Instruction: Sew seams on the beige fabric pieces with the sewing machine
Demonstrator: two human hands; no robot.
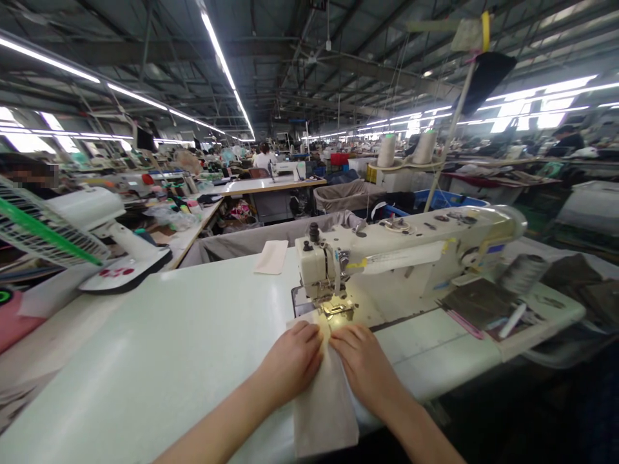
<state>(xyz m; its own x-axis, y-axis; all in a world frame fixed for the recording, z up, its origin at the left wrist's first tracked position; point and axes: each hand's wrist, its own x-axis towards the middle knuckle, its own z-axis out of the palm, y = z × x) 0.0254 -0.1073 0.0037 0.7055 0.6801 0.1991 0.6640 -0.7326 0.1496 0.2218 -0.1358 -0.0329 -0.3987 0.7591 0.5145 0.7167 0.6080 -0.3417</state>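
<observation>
A pale strip of cloth (325, 412) runs from the lit needle area of a sewing machine (319, 267) toward the table's front edge. On the cloth's left side, my left hand (300, 354) has its fingers bent and pressed together on the fabric, just in front of the presser foot. My right hand (360, 357) grips the cloth's right side with closed fingers, a small gap from the left one. Both thumbs are mostly hidden. Behind the machine head's left side, a small pale cloth piece (271, 257) lies flat on the table (159, 348).
A white fan (116, 251) stands at the left. On the right of the machine are dark cloth pieces (471, 299), pink-handled tweezers (465, 324) and a grey thread cone (523, 276). Two thread cones (387, 152) stand behind. A cloth-lined bin (232, 241) borders the table's far edge.
</observation>
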